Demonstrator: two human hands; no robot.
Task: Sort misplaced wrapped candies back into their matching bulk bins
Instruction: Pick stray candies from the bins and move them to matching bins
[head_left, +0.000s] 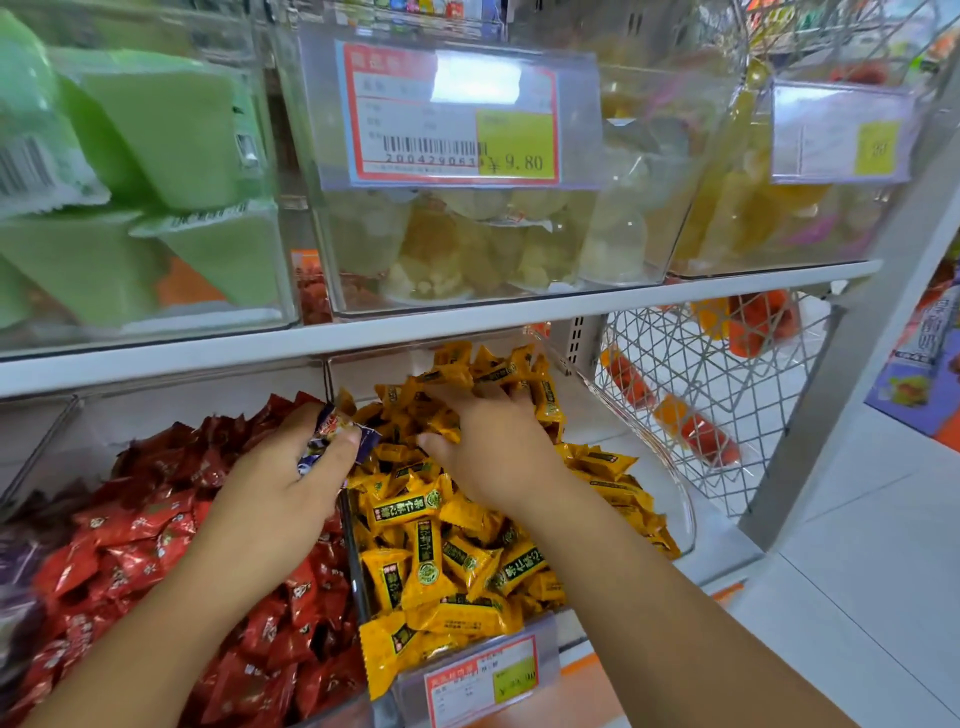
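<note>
- A shop it was, the sweets aisle: a price tag (452, 117) with a barcode and "¥9.80" hung on a clear bulk bin (623, 244).
- Below, bins brimmed with yellow wrapped candies (431, 545) and red wrapped candies (156, 545), a lower price tag (480, 675) clipped in front.
- A white shelf (467, 317) and a wire basket (711, 374) stood alongside.

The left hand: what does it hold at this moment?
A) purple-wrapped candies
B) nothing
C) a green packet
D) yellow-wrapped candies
A: the left hand grips purple-wrapped candies, whose wrappers stick out between its curled fingers and thumb. The yellow-wrapped candies lie in their bin, where the right hand reaches.
</note>
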